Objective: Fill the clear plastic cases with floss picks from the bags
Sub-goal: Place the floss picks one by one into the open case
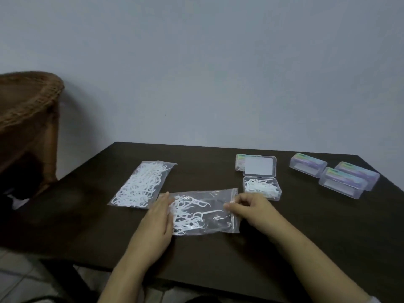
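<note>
Left hand (160, 217) lies flat, fingers straight and together, pressing the closed end of a clear bag (203, 212) against the dark worktop (284, 248); right hand (247, 207) sits at the bag's opposite, zip end, fingers curled and pinching its edge. Loose floss picks (188, 215) lie inside the bag, bunched just beside the left hand's fingertips; the stretch nearer the right hand holds few. A second bag (142, 184) — full of picks — lies flat just beyond the left hand, apart from it. Just beyond the right hand stands an open case (262, 189), lid raised, part-filled with picks; a further closed case (240, 161) sits behind that lid. Well to the outer side of the right hand, three closed cases (334, 174) are grouped together — contents not discernible. A wicker chair (28, 114) stands far beyond the left hand.
</note>
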